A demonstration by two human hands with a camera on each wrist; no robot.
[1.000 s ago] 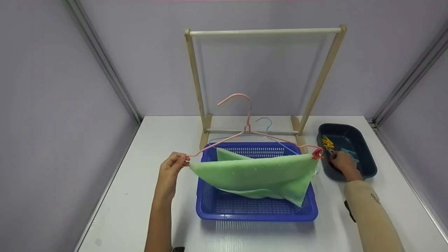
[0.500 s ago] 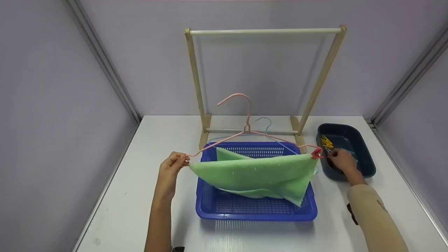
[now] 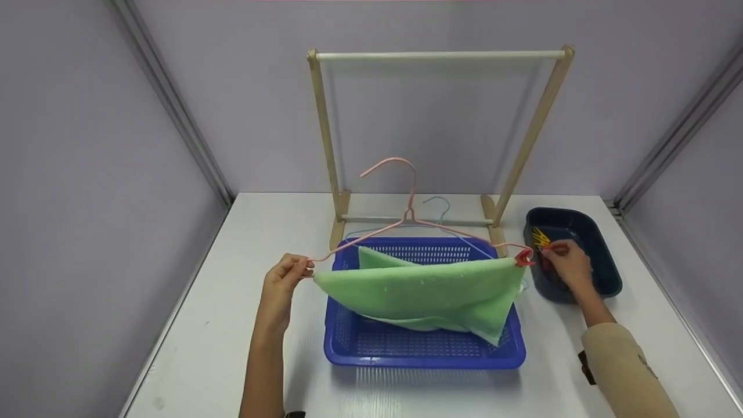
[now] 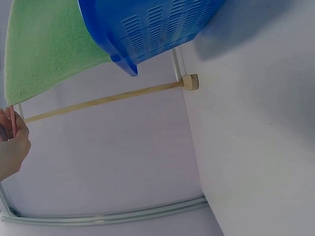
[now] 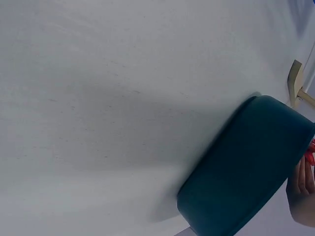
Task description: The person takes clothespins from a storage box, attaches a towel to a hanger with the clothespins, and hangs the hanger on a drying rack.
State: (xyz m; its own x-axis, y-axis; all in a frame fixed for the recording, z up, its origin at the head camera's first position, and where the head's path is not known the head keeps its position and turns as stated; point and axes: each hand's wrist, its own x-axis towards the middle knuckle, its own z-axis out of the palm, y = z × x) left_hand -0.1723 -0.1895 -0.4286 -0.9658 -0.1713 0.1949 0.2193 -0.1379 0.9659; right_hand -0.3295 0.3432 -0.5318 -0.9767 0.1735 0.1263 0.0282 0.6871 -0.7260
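My left hand [image 3: 284, 284] pinches the left end of a pink clothes hanger [image 3: 371, 231], its hook pointing up. A green towel [image 3: 424, 290] is draped over the hanger's lower bar, and a red clothespin [image 3: 524, 257] clips its right corner. In the left wrist view the fingers hold the pink wire beside the towel's edge [image 4: 44, 54]. Over the dark teal bin [image 3: 609, 273], my right hand [image 3: 572, 267] pinches a red clothespin [image 5: 310, 153], mostly covered by the fingers. Yellow clothespins [image 3: 541, 237] lie by its fingertips.
Beneath the towel stands a blue perforated basket [image 3: 426, 361]. A light blue hanger [image 3: 444, 212] leans at its back. Behind it rises a wooden rack with a white top bar [image 3: 438, 56]. Grey walls enclose the white table [image 3: 197, 348].
My right hand has risen slightly from within the bin, with the red clothespin now showing at its fingertips. The left hand, hanger and towel have stayed nearly still.
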